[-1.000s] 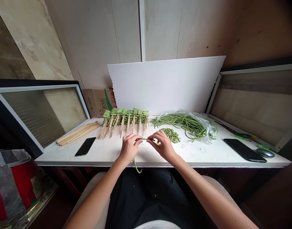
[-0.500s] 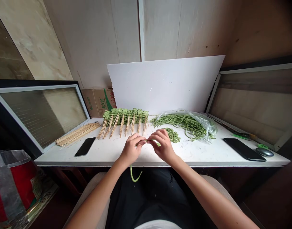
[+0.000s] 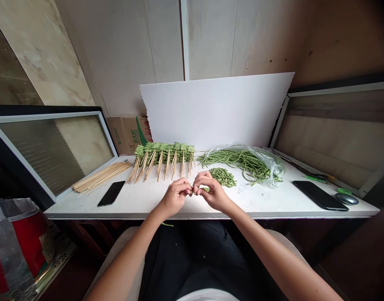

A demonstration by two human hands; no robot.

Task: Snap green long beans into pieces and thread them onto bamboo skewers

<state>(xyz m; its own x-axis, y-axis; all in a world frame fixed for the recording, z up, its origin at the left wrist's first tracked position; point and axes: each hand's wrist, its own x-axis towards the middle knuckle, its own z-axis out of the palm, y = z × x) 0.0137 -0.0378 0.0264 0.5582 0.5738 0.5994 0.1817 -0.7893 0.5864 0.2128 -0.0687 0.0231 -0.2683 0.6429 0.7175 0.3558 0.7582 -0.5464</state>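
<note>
Loose bamboo skewers [image 3: 101,176] far left on bench [image 3: 257,205], within reach. Left grip [image 3: 174,198] and right grip [image 3: 212,193] nearly shut, pinching yardlong bean [image 3: 205,189] above bench, close together for fine control. Bean pile [image 3: 222,177], bagged beans [image 3: 242,162] right, handy.

Green long beans [image 3: 239,162], white tabletop [image 3: 257,202]

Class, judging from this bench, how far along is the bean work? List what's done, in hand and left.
Done: a row of bean-wound skewers. In hand: a long bean pinched between the left hand and right hand. Left: beans in a plastic bag and bare skewers.
</note>
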